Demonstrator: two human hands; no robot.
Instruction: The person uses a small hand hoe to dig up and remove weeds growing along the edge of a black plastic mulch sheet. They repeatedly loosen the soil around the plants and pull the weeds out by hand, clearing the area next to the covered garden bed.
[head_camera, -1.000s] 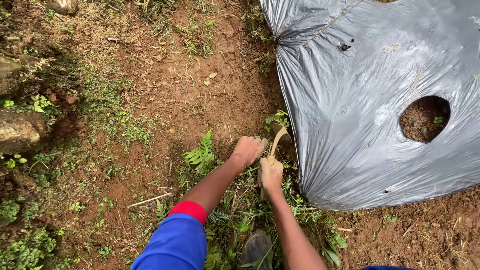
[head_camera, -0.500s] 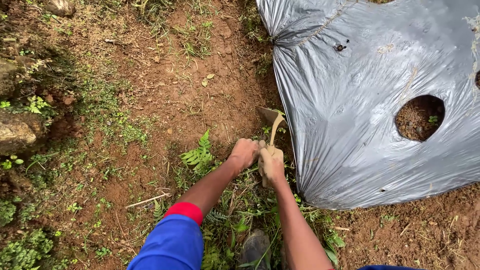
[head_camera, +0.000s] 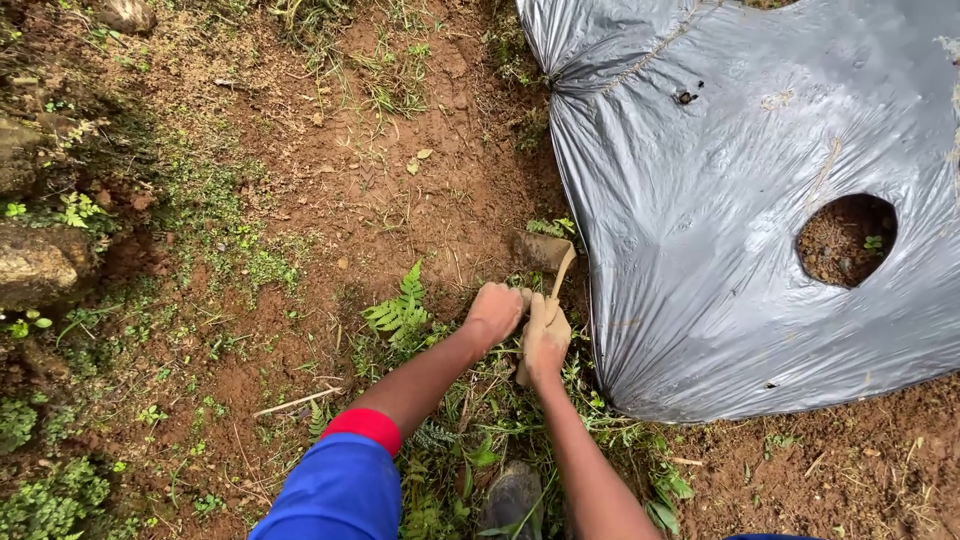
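Red soil (head_camera: 400, 200), hoe (head_camera: 545, 252) now lowered, both hands still gripping

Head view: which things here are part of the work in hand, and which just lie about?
In use:
left hand
right hand
small hoe
weeds

Lying about:
grey plastic sheet
stone
dry stick
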